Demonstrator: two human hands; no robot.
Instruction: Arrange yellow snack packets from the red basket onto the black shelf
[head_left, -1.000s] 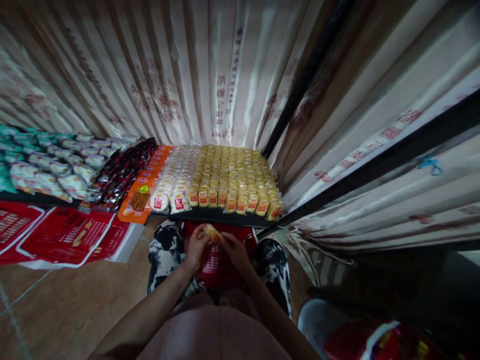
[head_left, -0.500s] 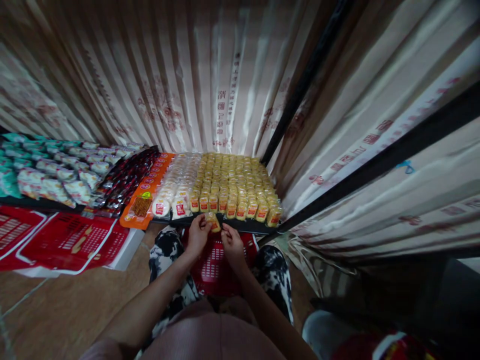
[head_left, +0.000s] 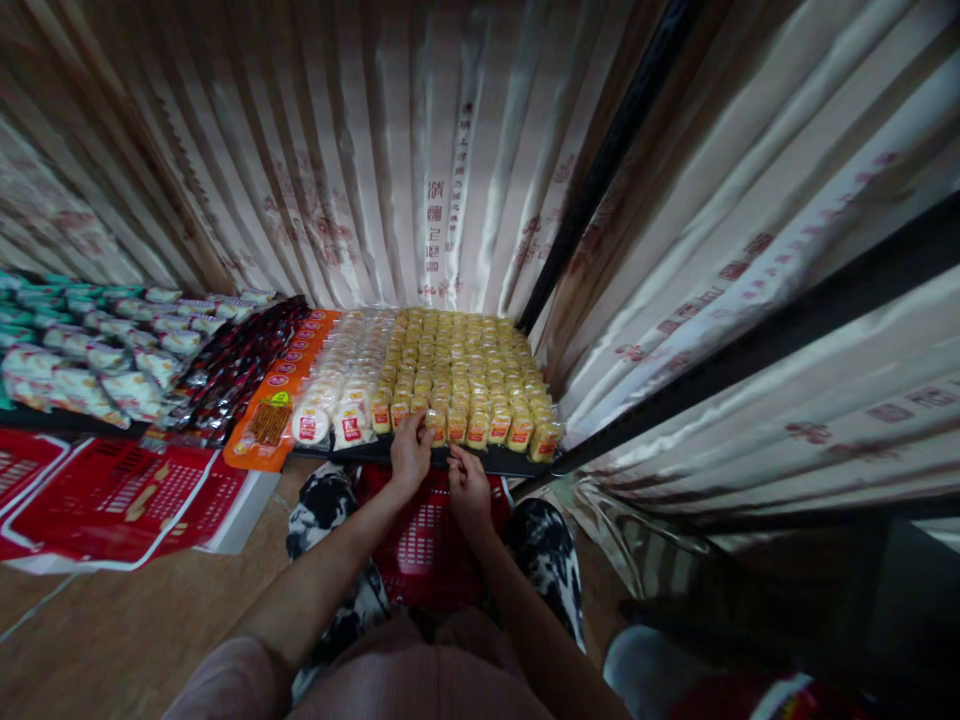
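Note:
My left hand (head_left: 411,452) is closed on a small yellow wrapped snack packet (head_left: 435,426) at the front of the shelf, its fingertips touching the front row. That packet is one among rows of yellow packets (head_left: 465,370), each front one bearing a red and orange label. Just to the right, my right hand (head_left: 469,486) hovers below the shelf edge with its fingers curled together and nothing visible in them. White round snack packets (head_left: 352,415) stand in rows left of the yellow ones.
Left along the black shelf (head_left: 480,460) are an orange snack bag (head_left: 270,415), dark red packets (head_left: 232,370) and white and green packets (head_left: 90,340). Red bags (head_left: 127,500) lie below. A red basket (head_left: 424,540) sits between my knees. Pleated curtains (head_left: 375,150) and black poles (head_left: 600,190) enclose the shelf.
My left hand has moved up with the yellow packet, from in front of the shelf edge to the front row. My right hand stays close by, and the view has shifted slightly.

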